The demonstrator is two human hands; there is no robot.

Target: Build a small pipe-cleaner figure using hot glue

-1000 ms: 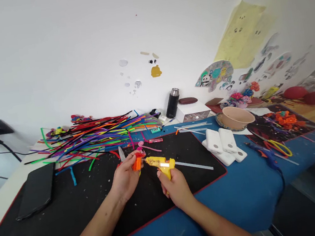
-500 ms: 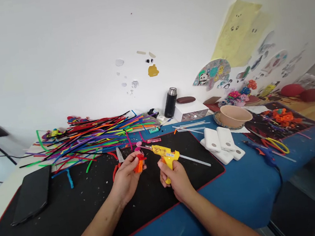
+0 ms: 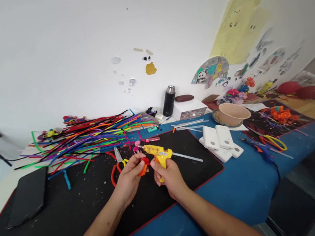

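In my left hand (image 3: 129, 179), closed with the fingers pinched, is a small red and orange fuzzy piece (image 3: 144, 170), apparently bent pipe cleaner. My right hand (image 3: 171, 176) is wrapped round the handle of a yellow hot glue gun (image 3: 157, 151). A clear glue stick (image 3: 188, 157) juts from the back of the gun. The nozzle points left, just above the fingers of my left hand; whether it touches anything is unclear. Right by the nozzle lie small pink coils (image 3: 136, 145) on the black mat (image 3: 79, 209). Scissors (image 3: 117, 154) with red and yellow handles lie left of my left hand.
Many coloured pipe cleaners (image 3: 90, 138) are heaped at the back left, with a black tablet-like object (image 3: 28, 197) in front. Rightward stand white blocks (image 3: 219, 141), a beige bowl (image 3: 234, 113) and a black flask (image 3: 169, 101). A blue glue gun (image 3: 262, 150) lies farther right.
My hands have come closer together. The glue gun has moved left and its nozzle now sits over my left fingers. The red and orange piece has turned a little. The whole view shifted slightly.
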